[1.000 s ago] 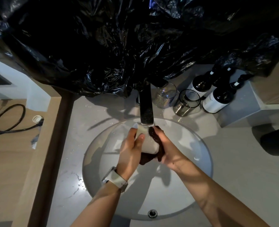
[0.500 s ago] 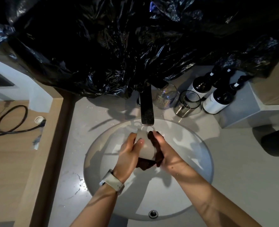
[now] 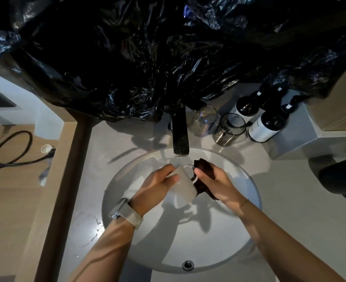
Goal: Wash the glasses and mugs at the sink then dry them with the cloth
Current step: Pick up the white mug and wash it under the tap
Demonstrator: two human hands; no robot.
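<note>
white mug (image 3: 182,189) tilted in both hands, handle toward faucet (image 3: 180,137)

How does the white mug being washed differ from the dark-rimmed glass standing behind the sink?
The white mug is opaque; the dark-rimmed glass is see-through. The mug has a handle; the glass shows none. The mug is tilted over the basin, gripped by the left hand; the glass stands upright, untouched, on the counter. Both are drinking vessels at this sink.

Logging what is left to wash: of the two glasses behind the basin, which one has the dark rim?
The dark-rimmed glass is the right one, next to the bottles. The clear glass beside the tap has no dark rim.
</note>
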